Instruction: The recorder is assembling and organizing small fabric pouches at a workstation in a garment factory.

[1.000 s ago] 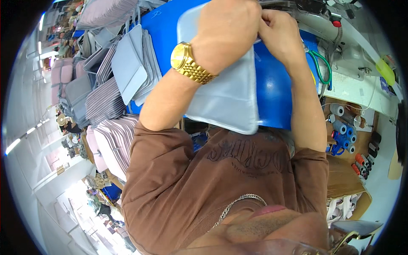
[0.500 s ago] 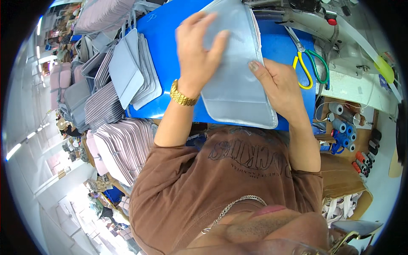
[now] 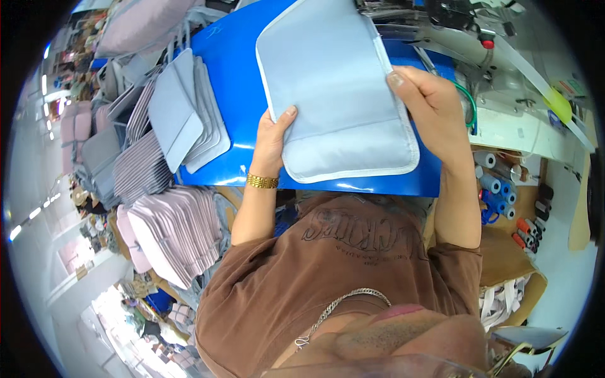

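A flat grey fabric panel (image 3: 337, 82) with rounded corners and pale bound edges is held over a blue work surface (image 3: 236, 82). A seam crosses it near its close end. My left hand (image 3: 271, 145) grips its left edge, thumb on top and the other fingers hidden underneath. On the opposite edge my right hand (image 3: 435, 113) is closed, its thumb lying along the binding. Just beyond the right hand, scissors with a green handle loop (image 3: 469, 104) are partly covered by it.
Similar grey panels (image 3: 179, 113) lie overlapping on the left. Below them stands a stack of striped pieces (image 3: 170, 227). A sewing machine (image 3: 504, 75) is at the far right, above thread spools (image 3: 498, 189) and an open cardboard box (image 3: 510, 264).
My left hand has come down from above the panel and taken hold of its left edge. The panel now shows its face more fully, and my right hand covers more of the scissors.
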